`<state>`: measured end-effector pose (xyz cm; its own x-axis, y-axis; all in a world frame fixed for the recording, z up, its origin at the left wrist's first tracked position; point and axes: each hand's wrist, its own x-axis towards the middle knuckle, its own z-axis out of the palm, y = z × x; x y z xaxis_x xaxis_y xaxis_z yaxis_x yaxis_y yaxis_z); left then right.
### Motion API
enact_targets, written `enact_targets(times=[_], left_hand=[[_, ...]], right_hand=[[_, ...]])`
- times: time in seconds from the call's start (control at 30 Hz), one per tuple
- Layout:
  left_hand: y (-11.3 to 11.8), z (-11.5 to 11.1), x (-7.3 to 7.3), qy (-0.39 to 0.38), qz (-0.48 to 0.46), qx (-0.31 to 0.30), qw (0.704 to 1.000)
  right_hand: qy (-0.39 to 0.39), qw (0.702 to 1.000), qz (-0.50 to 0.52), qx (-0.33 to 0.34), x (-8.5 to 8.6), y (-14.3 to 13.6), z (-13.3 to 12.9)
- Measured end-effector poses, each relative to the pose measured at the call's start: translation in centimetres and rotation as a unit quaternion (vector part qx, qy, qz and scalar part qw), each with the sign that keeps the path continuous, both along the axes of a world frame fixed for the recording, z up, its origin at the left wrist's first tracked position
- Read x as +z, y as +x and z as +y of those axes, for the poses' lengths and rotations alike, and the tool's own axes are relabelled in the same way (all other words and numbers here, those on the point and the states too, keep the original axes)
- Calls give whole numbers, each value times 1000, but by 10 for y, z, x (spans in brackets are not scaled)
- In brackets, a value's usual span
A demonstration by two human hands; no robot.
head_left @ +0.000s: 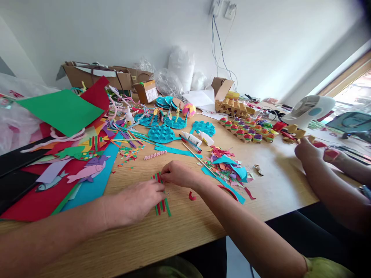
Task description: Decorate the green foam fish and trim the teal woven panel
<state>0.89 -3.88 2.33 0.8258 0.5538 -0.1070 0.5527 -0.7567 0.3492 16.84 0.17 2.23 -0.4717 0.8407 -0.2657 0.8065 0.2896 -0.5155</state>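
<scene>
Several narrow red and green paper strips [162,207] lie side by side on the wooden table in front of me. Across their middle rests my left hand [136,200], its fingers curled together and pressed onto the strips. My right hand [178,174] is closed in a pinch at their upper end, close to my left fingertips. Its fingertips are partly hidden, as is the middle of the strips. To the right of the strips is a small curled red paper scrap [192,196].
Coloured paper sheets [87,185] and paper fish [87,172] are at left. Ahead are blue egg-carton pieces [161,134], glue bottles [192,139] and a wooden stick [199,159]. Paper scraps [228,166] lie right. A co-worker's hands [310,152] work near a white fan [311,110].
</scene>
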Motion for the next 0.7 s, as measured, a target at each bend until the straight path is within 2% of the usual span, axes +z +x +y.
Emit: enact_targets(times=[0.1,0.33,0.53,0.7], left_hand=[[-3,-16,-17,65,29,-27,997],[-3,-25,-11,109,67,-19,992],[-4,-28,-28,154,49,-19,987],[-10,-34,-38,184,27,-25,982]], right_hand=[[10,1000,12,4,4,1,1],[0,1000,-20,17,4,-4,3],[25,999,-28,9,4,-6,6],[24,999,-29,33,5,-6,1]])
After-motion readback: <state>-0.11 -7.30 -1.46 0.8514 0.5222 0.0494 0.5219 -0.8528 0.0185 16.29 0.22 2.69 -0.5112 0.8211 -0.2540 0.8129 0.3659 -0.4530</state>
